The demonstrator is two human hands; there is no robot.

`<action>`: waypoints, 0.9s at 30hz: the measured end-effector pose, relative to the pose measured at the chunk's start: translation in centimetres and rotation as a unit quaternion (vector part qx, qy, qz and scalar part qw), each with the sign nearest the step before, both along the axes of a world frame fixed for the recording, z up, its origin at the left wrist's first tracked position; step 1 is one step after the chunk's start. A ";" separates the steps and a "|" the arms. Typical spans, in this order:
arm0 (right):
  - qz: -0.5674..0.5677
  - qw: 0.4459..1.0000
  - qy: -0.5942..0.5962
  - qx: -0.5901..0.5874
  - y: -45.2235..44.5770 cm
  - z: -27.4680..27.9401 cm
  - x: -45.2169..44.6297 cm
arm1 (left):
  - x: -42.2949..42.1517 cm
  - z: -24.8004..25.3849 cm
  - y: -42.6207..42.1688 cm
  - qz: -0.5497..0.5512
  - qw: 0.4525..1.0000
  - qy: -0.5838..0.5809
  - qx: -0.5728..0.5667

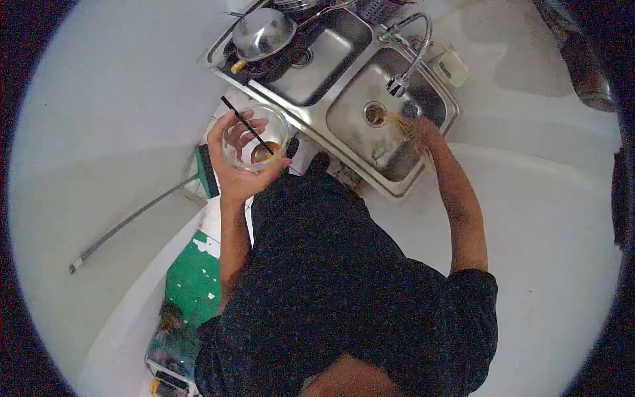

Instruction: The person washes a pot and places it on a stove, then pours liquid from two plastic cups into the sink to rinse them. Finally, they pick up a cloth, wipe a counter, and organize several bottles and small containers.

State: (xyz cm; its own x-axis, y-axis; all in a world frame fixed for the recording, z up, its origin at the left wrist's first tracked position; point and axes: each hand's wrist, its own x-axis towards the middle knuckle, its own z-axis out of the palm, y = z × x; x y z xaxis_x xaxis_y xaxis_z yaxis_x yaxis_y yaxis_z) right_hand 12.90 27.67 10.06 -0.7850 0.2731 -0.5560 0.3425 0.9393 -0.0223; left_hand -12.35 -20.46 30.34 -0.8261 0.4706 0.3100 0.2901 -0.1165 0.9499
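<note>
My left hand [231, 169] is wrapped round a clear glass [281, 129], held up left of the sink. A dark straw or thin stick [246, 124] leans in it, and a little brown stuff shows at its bottom. Over the right basin [357, 132] my right hand [427, 135] is closed round a tan bristly bundle, like a brush [401, 124], whose bristles point towards the drain [375, 113]. The faucet [398, 85] hangs just above this hand. Whether water runs is too unclear to tell.
A metal bowl [263, 34] sits on dark pans at the left basin [321, 56]. Right of the faucet is a pale soap dish [452, 68]. A green-headed broom or squeegee [206, 172] leans at the left, above a green floor patch [192, 281]. Dark items hang upper right.
</note>
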 end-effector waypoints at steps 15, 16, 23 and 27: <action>0.065 0.979 -0.182 0.067 2.1 1.5 -1.9 | 1.3 -0.1 -0.9 -0.013 1.000 -0.001 -0.014; 0.067 0.978 -0.184 0.073 2.4 1.1 -1.7 | 1.5 -0.3 -1.0 -0.017 1.000 0.001 -0.016; -0.081 0.995 0.064 0.000 1.9 -1.4 1.4 | 1.0 -0.8 -1.1 -0.064 0.989 0.135 0.009; -0.072 0.961 0.265 0.004 -0.3 -3.4 3.3 | 0.1 1.1 -0.8 -0.038 0.968 0.234 -0.078</action>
